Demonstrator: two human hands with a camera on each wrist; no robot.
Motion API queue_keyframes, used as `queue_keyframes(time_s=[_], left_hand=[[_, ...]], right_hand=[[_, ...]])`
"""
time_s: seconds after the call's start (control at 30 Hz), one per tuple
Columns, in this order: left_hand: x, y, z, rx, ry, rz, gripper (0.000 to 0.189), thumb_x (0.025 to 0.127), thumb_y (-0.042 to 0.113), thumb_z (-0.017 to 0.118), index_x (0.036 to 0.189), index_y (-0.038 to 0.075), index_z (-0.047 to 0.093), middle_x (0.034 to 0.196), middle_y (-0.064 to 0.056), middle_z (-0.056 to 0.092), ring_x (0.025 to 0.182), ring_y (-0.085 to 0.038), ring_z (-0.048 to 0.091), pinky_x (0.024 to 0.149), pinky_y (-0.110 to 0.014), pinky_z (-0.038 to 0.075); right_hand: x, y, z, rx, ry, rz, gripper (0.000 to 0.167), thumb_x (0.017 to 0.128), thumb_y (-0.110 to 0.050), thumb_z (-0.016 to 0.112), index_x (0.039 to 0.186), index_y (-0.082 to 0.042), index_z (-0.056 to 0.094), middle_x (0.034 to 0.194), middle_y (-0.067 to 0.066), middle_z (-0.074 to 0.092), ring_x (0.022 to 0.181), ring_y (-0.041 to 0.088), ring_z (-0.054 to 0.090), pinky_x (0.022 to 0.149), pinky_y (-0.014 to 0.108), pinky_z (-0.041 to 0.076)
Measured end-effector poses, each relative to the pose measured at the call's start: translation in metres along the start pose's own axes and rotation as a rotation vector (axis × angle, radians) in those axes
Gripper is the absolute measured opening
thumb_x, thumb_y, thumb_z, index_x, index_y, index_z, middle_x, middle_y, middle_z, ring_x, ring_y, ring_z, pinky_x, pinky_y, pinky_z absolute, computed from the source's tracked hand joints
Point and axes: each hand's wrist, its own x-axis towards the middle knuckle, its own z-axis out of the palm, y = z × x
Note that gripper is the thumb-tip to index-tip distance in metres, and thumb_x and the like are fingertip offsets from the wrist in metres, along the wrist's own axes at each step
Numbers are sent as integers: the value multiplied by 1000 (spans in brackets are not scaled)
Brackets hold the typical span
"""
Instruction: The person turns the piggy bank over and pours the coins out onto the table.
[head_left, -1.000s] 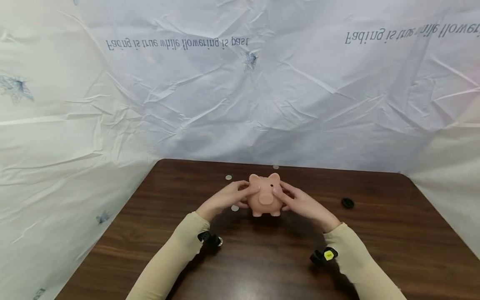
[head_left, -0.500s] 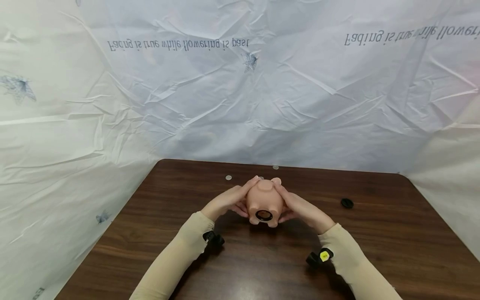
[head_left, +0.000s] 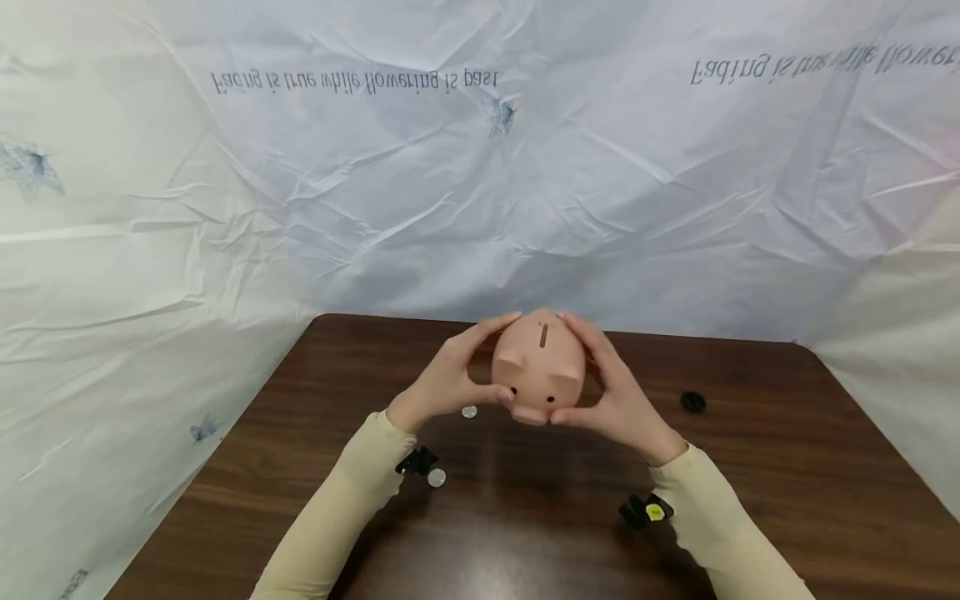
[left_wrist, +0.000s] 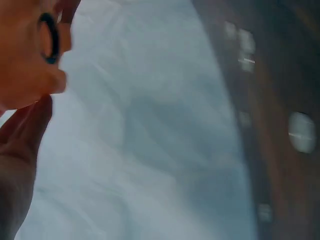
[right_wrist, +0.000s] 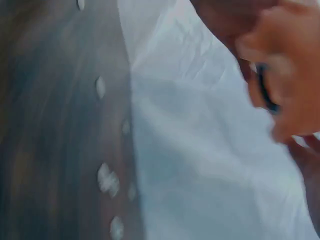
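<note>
A pink piggy bank [head_left: 538, 364] is raised over the table between both hands, its snout low and its coin slot facing the head camera. My left hand [head_left: 448, 375] grips its left side, thumb near one eye and fingers reaching behind. On the other side my right hand [head_left: 628, 404] holds it, the thumb beside the snout. Both wrist views are blurred; in the left one the underside of the piggy bank [left_wrist: 22, 55] has a round hole with a black rim. A black round plug [head_left: 693, 402] lies on the table, to the right of the right hand.
One coin [head_left: 469, 412] lies below the left hand and another coin [head_left: 437, 477] beside the left wrist's camera. Several blurred coins [right_wrist: 107, 180] show on the dark wooden table [head_left: 300, 433] in the right wrist view. A white printed sheet [head_left: 420, 208] hangs behind the table.
Half a second ago the piggy bank was tipped back with its round bottom hole showing. Both hands have since lifted it and tipped it forward, so its top slot now shows.
</note>
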Motion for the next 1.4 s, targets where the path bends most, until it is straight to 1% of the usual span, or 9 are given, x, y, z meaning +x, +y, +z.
queue_keyframes(time_s=[0.13,0.27,0.43,0.53,0.63,0.73,0.9,1.2,1.4], left_hand=[[-8,-27,4,-121,-82,-253,84,89,38,77,159,21,33,148,-4,48,129,-20,54,93,-31,56],[-10,-41,8,-196,-105,-358,85,89,24,80,159,29,32,152,1,44,133,-20,51,94,-33,56],[-11,-50,12,-170,-137,-479,74,95,38,72,158,28,33,150,3,46,133,-16,50,99,-35,53],[-11,-51,15,-209,-178,-628,62,101,53,56,152,22,43,139,-2,58,121,-16,60,97,-38,54],[-10,-49,18,-306,-217,-796,68,101,67,40,142,15,57,117,-9,70,99,-25,71,87,-43,59],[-10,-47,20,-370,-264,-911,81,98,76,31,135,12,64,102,-12,74,87,-34,73,80,-47,61],[-12,-49,21,-415,-298,-960,85,97,77,27,134,10,64,100,-12,75,83,-33,73,78,-44,62],[-11,-52,21,-370,-245,-951,83,97,77,34,135,9,63,98,-12,75,81,-29,74,79,-43,62],[-11,-51,20,-324,-203,-959,86,96,78,33,130,7,67,92,-12,75,77,-26,74,79,-44,62]], right_hand=[[-10,21,-6,55,-119,330,103,85,-8,83,163,-26,18,164,3,23,143,21,37,106,40,47],[-12,35,-11,135,-178,432,102,88,-7,79,163,-34,16,164,0,23,142,30,38,102,51,49],[-12,46,-14,136,-211,545,93,93,-22,77,163,-31,16,165,5,23,144,36,36,103,60,46],[-12,48,-12,142,-232,682,76,102,-34,63,163,-21,20,158,15,36,133,37,49,100,58,48],[-11,49,-7,221,-250,828,67,107,-49,44,157,-6,33,138,22,57,111,34,66,92,54,55],[-11,49,-1,286,-264,936,77,105,-62,31,145,2,49,113,20,71,90,31,72,83,51,60],[-13,49,3,312,-269,993,82,103,-67,26,134,1,60,97,16,75,82,29,73,79,48,61],[-11,50,4,308,-170,1026,87,103,-68,29,137,6,57,102,14,74,83,23,72,82,42,61],[-11,48,5,357,-220,1018,84,104,-65,32,145,7,46,116,16,70,100,24,71,91,42,58]])
